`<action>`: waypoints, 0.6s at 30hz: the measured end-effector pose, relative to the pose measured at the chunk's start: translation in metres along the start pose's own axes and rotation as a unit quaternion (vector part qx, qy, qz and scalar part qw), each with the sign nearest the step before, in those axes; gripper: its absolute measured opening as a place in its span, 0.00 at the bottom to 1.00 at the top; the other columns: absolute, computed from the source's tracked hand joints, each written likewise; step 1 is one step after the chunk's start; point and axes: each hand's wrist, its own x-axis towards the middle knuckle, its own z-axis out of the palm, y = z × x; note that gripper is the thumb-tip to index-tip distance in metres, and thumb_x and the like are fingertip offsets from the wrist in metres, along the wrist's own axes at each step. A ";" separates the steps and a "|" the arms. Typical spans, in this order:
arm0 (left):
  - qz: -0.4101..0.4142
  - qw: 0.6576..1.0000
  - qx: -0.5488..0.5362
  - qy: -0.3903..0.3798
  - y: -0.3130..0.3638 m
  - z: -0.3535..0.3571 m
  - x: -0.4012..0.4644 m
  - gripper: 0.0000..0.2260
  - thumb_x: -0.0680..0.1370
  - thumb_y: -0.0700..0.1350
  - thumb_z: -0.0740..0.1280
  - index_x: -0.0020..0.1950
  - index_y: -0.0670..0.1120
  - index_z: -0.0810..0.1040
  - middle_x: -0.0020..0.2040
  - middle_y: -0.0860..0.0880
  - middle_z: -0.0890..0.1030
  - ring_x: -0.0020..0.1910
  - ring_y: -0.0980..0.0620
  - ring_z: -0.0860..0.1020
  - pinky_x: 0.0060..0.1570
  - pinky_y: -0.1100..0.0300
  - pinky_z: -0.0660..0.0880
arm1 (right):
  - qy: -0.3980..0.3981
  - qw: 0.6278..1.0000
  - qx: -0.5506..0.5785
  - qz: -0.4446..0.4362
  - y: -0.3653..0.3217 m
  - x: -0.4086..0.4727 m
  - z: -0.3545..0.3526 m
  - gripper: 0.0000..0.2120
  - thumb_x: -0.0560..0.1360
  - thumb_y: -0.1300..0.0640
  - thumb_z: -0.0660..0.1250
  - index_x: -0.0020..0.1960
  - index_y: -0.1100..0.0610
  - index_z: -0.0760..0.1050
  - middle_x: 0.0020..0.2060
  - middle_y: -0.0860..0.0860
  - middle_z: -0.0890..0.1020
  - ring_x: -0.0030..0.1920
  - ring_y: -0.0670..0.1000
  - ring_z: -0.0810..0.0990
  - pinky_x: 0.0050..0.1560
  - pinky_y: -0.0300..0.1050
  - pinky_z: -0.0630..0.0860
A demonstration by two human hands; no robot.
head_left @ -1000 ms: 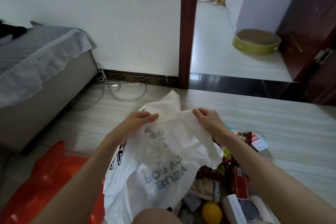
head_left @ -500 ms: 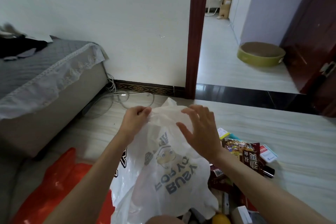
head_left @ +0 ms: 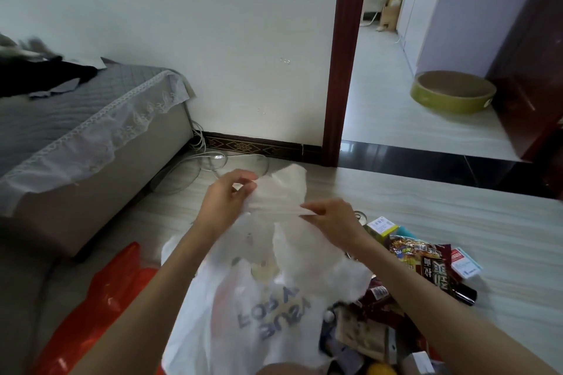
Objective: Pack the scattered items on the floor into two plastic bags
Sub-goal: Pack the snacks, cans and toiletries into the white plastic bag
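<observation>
Bedding is hanging over the edge of a grey bed [head_left: 76, 119] at far left, its lace trim drooping toward the floor [head_left: 426, 210]. An orange bag [head_left: 91, 313] is lying flat on the floor beside the bed. A white bag [head_left: 259, 313] is being held up at the middle, its printed letters showing in reverse through the plastic. Its upper edge is being pinched between thumb and fingertips of the left hand [head_left: 225, 195], while a thin fold of the same edge is being gripped by the closed fingertips of the right hand [head_left: 332, 216]. The film is being stretched taut between the two hands. Packets [head_left: 423, 259] and small boxes [head_left: 466, 262] are lying scattered on the floor at right, partly hidden by the right forearm, with a yellow fruit [head_left: 380, 370] just showing at the bottom edge. A round green tray [head_left: 451, 94] is sitting beyond the doorway at far right.
</observation>
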 end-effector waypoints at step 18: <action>0.022 0.986 0.128 -0.100 0.012 0.032 -0.018 0.12 0.78 0.34 0.56 0.51 0.43 0.79 0.42 0.46 0.79 0.41 0.49 0.75 0.36 0.66 0.68 | 0.140 0.948 -0.285 0.022 0.033 -0.003 -0.011 0.16 0.74 0.46 0.65 0.51 0.59 0.80 0.50 0.56 0.81 0.51 0.56 0.76 0.52 0.51 0.70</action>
